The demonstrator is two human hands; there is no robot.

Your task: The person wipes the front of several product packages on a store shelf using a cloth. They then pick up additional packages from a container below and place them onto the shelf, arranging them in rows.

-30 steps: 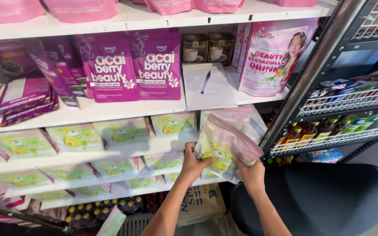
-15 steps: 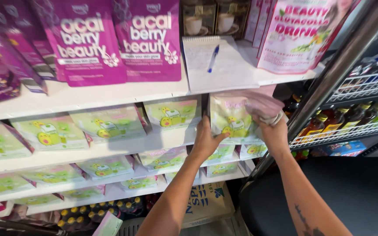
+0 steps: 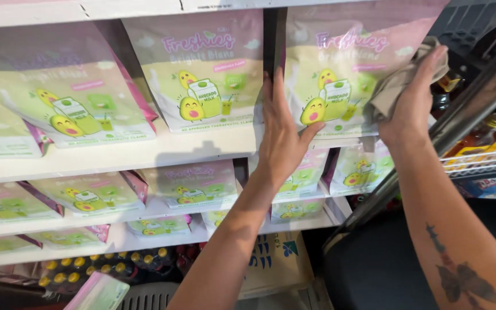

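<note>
Right now my left hand (image 3: 282,135) lies flat and open, fingers spread, against the left edge of a pale green and pink foil pouch with cartoon avocados (image 3: 340,74), which stands upright at the right end of the white shelf (image 3: 144,155). My right hand (image 3: 414,100) is closed on a crumpled grey-beige cloth (image 3: 397,83) and presses it on the pouch's right side. A matching pouch (image 3: 202,69) stands just beside it to the left. More of them fill the lower shelves.
</note>
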